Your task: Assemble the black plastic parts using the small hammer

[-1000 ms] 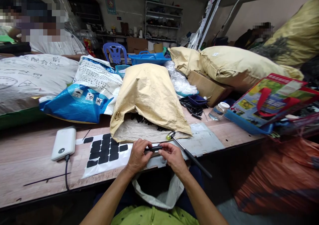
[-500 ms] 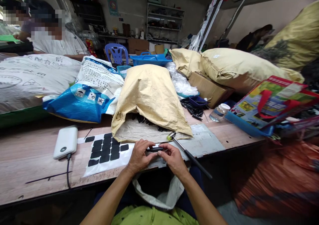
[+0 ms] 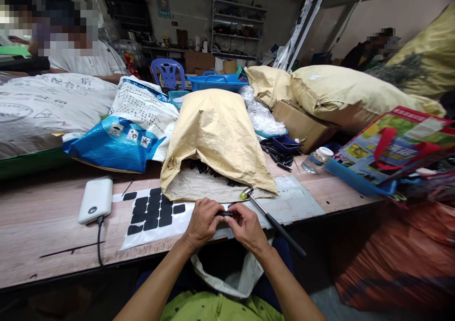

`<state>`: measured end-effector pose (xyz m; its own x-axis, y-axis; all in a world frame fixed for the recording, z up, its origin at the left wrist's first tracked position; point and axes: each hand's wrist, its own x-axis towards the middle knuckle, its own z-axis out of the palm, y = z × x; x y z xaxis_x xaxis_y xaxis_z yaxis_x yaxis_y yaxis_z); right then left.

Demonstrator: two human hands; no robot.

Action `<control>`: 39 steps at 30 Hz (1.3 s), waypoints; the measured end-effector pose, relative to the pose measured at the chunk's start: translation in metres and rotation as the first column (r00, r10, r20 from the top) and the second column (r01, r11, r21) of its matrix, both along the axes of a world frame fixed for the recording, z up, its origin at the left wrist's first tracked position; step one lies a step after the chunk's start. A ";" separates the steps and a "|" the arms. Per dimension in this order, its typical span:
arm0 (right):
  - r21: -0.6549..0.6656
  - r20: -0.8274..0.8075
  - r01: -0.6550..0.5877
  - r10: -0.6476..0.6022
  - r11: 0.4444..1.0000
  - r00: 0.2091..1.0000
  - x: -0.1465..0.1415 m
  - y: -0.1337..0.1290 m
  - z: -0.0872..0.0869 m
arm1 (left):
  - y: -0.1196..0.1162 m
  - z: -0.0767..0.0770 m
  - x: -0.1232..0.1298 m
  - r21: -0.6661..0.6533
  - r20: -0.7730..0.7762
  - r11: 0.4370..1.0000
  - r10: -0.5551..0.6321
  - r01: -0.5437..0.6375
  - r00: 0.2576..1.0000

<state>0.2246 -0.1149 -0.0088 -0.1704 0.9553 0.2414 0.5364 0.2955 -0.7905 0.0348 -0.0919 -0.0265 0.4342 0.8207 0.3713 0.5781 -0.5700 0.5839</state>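
Observation:
My left hand and my right hand meet at the table's front edge, both closed on one small black piece between their fingertips. Just behind them lies the open mouth of a tan sack, with black parts showing inside. A hammer with a yellow-green face rests to the right of my right hand, its black handle past the table edge. Left of my left hand is a white sheet bearing rows of black rounded squares.
A white power bank with a cable lies at left. Blue-white sack, jar, black parts and colourful bag stand around the table. An open white bag hangs at my lap. Other people sit further back.
My hands have drawn slightly closer together around the black piece, and less of it shows. The camera view has shifted a little.

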 end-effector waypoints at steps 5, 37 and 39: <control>0.098 0.027 -0.012 0.010 0.995 1.000 -0.007 0.000 -0.001 | -0.001 -0.004 0.000 0.043 0.013 0.999 0.004 -0.004 1.000; 0.096 0.276 -0.148 0.116 0.984 0.954 0.002 0.002 0.006 | -0.001 -0.012 0.003 0.106 0.001 0.994 -0.007 0.007 1.000; 0.128 0.315 -0.124 0.078 0.984 0.946 -0.003 0.002 0.004 | -0.002 -0.013 0.002 0.116 0.021 0.993 -0.001 -0.002 1.000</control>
<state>0.2219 -0.1130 -0.0049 -0.3521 0.8882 0.2951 0.7081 0.4590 -0.5366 0.0372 -0.0939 -0.0393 0.4249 0.7718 0.4730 0.5664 -0.6343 0.5261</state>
